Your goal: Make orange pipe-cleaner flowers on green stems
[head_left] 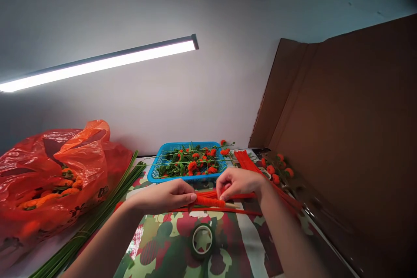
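Note:
My left hand [177,194] is closed on the left end of an orange-red chenille stem coil [210,202], wound in tight turns around a pale thin stick [233,205]. At the coil's right end, the thumb and fingers of my right hand [239,182] pinch the chenille. The bare stick pokes out to the right below that hand. Loose red chenille stems [208,210] lie on the table just under and behind both hands. Nearer to me, a roll of dark green tape [211,243] lies on the patterned table cover [169,243].
A blue basket [187,179] behind my hands holds green stems and orange flowers. To the left are a red plastic bag [120,160] of orange flowers and a bundle of green stems [104,208]. Red chenille strips [246,160], more flowers [275,178] and tall cardboard [352,139] stand at right.

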The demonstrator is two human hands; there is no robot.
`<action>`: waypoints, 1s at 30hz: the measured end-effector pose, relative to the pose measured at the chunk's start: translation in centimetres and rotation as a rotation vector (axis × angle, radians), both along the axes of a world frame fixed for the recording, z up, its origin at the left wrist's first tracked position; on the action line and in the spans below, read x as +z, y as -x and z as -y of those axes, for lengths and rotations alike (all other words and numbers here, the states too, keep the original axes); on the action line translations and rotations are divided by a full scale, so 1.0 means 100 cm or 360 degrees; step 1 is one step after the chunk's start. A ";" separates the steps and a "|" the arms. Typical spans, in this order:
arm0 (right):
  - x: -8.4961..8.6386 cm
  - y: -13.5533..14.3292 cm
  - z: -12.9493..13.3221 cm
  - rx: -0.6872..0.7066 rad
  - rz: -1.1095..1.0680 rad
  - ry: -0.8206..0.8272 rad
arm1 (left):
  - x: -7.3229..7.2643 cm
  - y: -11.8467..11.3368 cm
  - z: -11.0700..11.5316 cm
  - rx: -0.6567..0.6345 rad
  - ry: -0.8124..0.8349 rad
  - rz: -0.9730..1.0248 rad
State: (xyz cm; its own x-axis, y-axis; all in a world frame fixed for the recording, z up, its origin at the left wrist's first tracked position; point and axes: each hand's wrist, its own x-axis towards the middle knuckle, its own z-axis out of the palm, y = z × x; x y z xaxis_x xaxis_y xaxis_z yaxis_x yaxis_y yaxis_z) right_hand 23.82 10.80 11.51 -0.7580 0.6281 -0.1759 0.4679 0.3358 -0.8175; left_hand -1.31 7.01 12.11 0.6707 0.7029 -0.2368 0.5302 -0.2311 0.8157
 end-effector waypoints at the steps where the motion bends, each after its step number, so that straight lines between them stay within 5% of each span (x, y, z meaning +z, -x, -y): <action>1: -0.001 0.005 0.002 -0.0162 0.0117 -0.0249 | 0.000 -0.002 0.001 0.0097 -0.0092 -0.0089; 5: -0.003 0.025 0.008 -0.0867 0.0281 -0.1097 | -0.008 -0.016 -0.001 0.0586 -0.0389 -0.0125; 9: -0.007 0.037 0.009 -0.1285 0.0082 -0.1653 | -0.018 -0.028 -0.006 0.0827 -0.0456 0.0235; 12: -0.013 0.042 0.008 -0.1493 -0.0348 -0.1715 | -0.021 -0.035 -0.006 0.0888 -0.0229 0.0656; 15: -0.017 0.046 0.004 -0.1560 -0.1036 -0.1303 | -0.020 -0.040 -0.004 0.0836 0.0117 0.1136; 18: -0.016 0.046 -0.002 -0.1344 -0.1610 -0.0599 | -0.019 -0.038 -0.005 0.0693 0.0306 0.1397; 21: -0.012 0.037 -0.009 -0.0936 -0.1820 -0.0012 | -0.020 -0.026 -0.009 0.0458 0.0398 0.1389; 26: -0.011 0.014 -0.012 -0.0085 -0.1348 0.0465 | -0.017 0.001 -0.015 0.0076 0.0464 0.0966; 30: -0.013 0.008 -0.011 0.0126 -0.0981 0.0583 | -0.006 0.014 -0.012 -0.0077 0.0358 0.0598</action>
State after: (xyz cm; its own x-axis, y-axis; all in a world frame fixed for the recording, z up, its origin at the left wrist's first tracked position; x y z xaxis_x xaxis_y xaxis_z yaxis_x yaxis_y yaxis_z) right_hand 23.05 11.90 10.18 -0.8279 0.5500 0.1098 -0.1294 0.0032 -0.9916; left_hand -2.75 8.26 11.55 0.7704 0.6273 -0.1138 0.1801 -0.0428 0.9827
